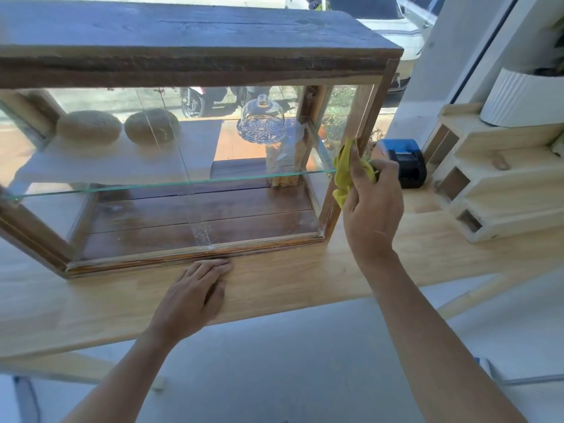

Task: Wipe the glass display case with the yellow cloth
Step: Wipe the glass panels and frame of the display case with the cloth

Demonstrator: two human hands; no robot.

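A big glass case (195,166) with a dark wood top and wood frame sits on a light wood table (290,279). The right hand (370,206) is up at the right end of the case. Its fingers are curled around a yellow cloth (346,172) and hold it tight. The cloth is bunched up and is pressed against the wood post at the front right corner of the case, next to the side glass. A bit of the cloth hangs down below the fingers. The left hand (195,293) lies flat on the table with its fingers straight and close together. It holds nothing. Its fingertips (218,265) reach right up to the bottom wood edge of the case. Inside the case there is a glass shelf (171,186). On the shelf are two round tan things (88,128) side by side on the left, and a clear glass dome (262,122) more to the right. Behind the right hand, on the table, stands a small blue and black box (403,161). Farther right are light wood steps (488,178) with a white ribbed pot (522,99) on top.
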